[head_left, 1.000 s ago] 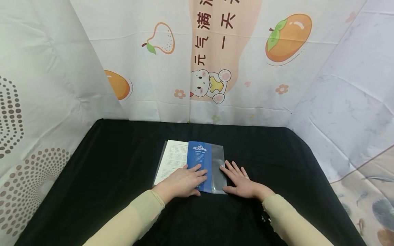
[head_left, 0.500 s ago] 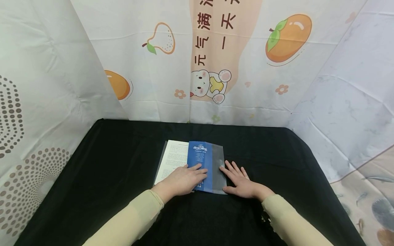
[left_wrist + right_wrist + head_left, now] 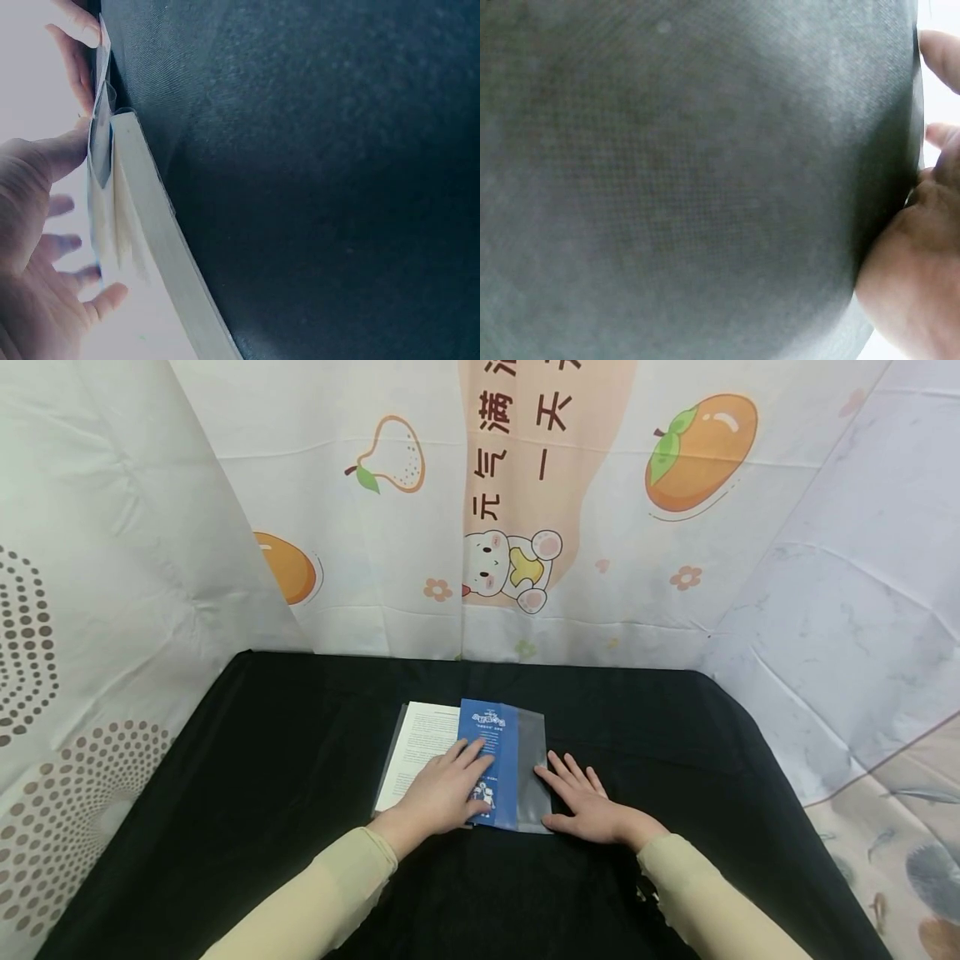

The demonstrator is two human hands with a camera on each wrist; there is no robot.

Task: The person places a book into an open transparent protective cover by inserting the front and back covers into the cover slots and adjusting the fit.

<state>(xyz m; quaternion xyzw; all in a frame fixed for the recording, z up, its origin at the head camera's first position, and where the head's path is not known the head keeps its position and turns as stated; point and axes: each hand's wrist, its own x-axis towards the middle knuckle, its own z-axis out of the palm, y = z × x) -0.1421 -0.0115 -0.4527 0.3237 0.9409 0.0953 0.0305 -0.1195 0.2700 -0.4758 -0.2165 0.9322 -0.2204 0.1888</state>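
An open book lies on the black-covered table, its printed white page (image 3: 420,752) on the left. To the right of the page is a blue cover panel (image 3: 508,777) with white print. A clear plastic book cover (image 3: 532,768) extends past the blue panel's right edge. My left hand (image 3: 441,789) rests with spread fingers across the page and the blue panel. With its fingers stretched out, my right hand (image 3: 587,806) touches the plastic's right edge. The left wrist view shows the book's thick page block (image 3: 154,217) beside my left hand (image 3: 34,202).
Black cloth (image 3: 315,760) covers the table around the book. A white curtain (image 3: 405,552) printed with fruit and a cartoon bear hangs behind the table's far edge. More light fabric (image 3: 847,610) hangs at the sides.
My left hand has slid a little up and left over the blue panel, uncovering a small picture near its bottom. The panel has shifted slightly away from me. My right hand stays in place.
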